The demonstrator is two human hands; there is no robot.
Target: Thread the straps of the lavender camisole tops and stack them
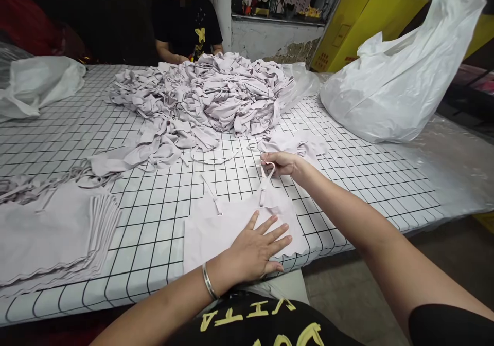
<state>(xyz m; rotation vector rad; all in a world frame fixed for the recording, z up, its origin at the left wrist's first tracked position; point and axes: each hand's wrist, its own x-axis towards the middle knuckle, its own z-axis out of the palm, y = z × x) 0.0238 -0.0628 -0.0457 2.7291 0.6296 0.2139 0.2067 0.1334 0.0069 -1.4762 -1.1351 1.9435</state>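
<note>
A pale pinkish-grey camisole top (208, 238) lies flat at the front edge of the table, its thin straps pointing away from me. My left hand (257, 246) rests on it with palm down and fingers spread. Above the top's far edge, my right hand (280, 163) pinches the looped right strap (264, 184), which has a small slider on it. The left strap (210, 194) lies loose on the checked cloth. Just beyond my right hand is another crumpled piece of the same fabric (289, 143).
A neat stack of matching tops (46, 233) sits at the left front. A large heap of the garments (216, 91) covers the table's far middle. Behind it sits another person (188, 24). A full white plastic bag (393, 84) stands at right, near a yellow box (347, 27).
</note>
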